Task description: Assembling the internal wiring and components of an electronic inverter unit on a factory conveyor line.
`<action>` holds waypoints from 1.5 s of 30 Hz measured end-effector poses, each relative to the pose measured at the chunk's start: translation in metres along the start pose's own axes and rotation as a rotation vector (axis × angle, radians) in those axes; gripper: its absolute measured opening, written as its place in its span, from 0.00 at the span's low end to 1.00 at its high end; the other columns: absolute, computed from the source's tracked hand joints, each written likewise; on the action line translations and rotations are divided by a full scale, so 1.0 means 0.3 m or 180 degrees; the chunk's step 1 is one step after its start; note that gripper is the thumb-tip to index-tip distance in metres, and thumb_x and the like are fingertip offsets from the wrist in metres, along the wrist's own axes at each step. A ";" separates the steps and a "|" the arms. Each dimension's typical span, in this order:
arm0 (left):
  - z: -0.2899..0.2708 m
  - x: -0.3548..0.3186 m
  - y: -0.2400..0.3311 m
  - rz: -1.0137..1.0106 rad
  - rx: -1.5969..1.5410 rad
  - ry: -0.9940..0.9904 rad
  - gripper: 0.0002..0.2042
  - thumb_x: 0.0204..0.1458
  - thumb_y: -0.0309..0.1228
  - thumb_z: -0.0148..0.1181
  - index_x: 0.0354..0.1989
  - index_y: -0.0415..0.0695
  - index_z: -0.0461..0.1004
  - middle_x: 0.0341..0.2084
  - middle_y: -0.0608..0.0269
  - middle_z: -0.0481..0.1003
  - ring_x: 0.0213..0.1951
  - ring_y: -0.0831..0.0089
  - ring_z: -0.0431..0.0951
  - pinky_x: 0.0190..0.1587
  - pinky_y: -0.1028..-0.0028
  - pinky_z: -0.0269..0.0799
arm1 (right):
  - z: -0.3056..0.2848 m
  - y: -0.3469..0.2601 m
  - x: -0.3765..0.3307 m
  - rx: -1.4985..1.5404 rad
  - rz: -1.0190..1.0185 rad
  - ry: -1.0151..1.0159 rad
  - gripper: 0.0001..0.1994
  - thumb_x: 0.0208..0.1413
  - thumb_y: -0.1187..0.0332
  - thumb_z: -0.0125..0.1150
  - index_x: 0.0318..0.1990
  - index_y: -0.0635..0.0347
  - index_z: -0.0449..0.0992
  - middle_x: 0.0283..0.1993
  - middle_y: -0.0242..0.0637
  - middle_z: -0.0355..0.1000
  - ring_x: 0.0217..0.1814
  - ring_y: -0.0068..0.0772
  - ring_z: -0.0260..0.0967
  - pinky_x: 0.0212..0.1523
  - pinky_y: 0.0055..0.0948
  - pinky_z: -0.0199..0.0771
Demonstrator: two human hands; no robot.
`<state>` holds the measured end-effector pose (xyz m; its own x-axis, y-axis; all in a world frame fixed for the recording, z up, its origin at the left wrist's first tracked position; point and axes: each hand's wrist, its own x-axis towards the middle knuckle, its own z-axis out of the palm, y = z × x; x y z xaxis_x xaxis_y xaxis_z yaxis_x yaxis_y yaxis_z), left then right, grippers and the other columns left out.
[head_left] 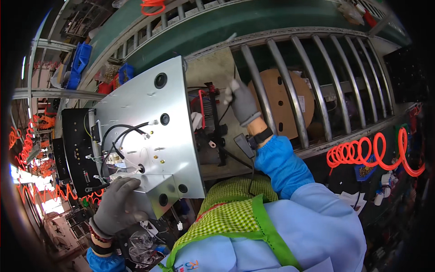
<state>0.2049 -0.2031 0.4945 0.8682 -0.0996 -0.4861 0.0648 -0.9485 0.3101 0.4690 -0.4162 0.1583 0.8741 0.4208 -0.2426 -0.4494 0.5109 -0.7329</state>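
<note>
One sheet-metal panel lies face up in front of the wearer. Finish: bright silver and reflective, with short raised marks and a few small brass-coloured fittings. Round black grommets are spaced down the panel's length. Black cables with pale connectors lie looped over its middle and left part. A folded box section, same silver finish, stands at the panel's near end.

Orientation: the panel's long axis appears to run away from the wearer, leaning slightly left at the far end.

Left hand, grey-gloved, is at the panel's near left corner, touching the box section; fingers partly bent about its left end, firmness of grip undetermined. Right hand, grey-gloved, is clear of the panel, to its right; fingers curled and blurred beside a thin black cord, and whether they hold it cannot be told.

A black-and-red assembly is just beside the panel's right edge. Farther right of the panel, metal rollers cross above a brown disc. A dark unit stands left of the panel.
</note>
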 end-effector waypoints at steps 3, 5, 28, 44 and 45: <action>-0.052 0.021 0.030 -0.0041 -0.0042 -0.0225 0.37 0.41 0.47 0.76 0.57 0.37 0.72 0.52 0.43 0.75 0.52 0.43 0.77 0.53 0.54 0.75 | 0.081 -0.285 -0.005 -0.0269 -0.0929 0.0130 0.23 0.71 0.52 0.51 0.56 0.65 0.73 0.29 0.27 0.66 0.24 0.15 0.57 0.25 0.18 0.60; -0.111 0.037 0.051 -0.0069 -0.0011 -0.0486 0.35 0.42 0.44 0.76 0.56 0.37 0.72 0.51 0.42 0.76 0.51 0.43 0.79 0.51 0.55 0.76 | 0.098 -0.450 -0.019 -0.0467 -0.1446 0.0053 0.22 0.70 0.53 0.53 0.57 0.64 0.74 0.28 0.26 0.66 0.22 0.12 0.55 0.21 0.16 0.54; -0.186 0.262 -0.056 0.0191 -0.0225 -0.0117 0.26 0.50 0.31 0.68 0.59 0.38 0.73 0.51 0.45 0.78 0.53 0.52 0.80 0.55 0.61 0.74 | 0.119 0.201 -0.220 -0.3036 -0.0768 -0.1707 0.13 0.67 0.59 0.48 0.48 0.57 0.73 0.40 0.54 0.77 0.42 0.62 0.75 0.44 0.52 0.74; -0.417 0.145 0.082 0.0488 0.0480 0.0249 0.26 0.44 0.26 0.69 0.55 0.33 0.73 0.39 0.46 0.79 0.41 0.52 0.81 0.43 0.63 0.76 | 0.209 0.036 -0.072 -0.3655 -0.1513 -0.1115 0.10 0.61 0.63 0.57 0.41 0.58 0.79 0.38 0.50 0.77 0.43 0.57 0.75 0.45 0.48 0.76; -0.446 0.156 0.081 0.0642 0.0600 0.0245 0.25 0.45 0.26 0.68 0.55 0.33 0.73 0.39 0.47 0.79 0.41 0.53 0.81 0.43 0.63 0.76 | 0.235 0.033 -0.056 -0.3520 -0.1822 -0.1220 0.11 0.59 0.63 0.59 0.42 0.59 0.79 0.39 0.50 0.77 0.43 0.56 0.75 0.46 0.46 0.76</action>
<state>0.3129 -0.1906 0.5886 0.8895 -0.2756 -0.3644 -0.1994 -0.9518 0.2333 0.4368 -0.3654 0.2001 0.6994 0.6299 0.3378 0.5166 -0.1189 -0.8479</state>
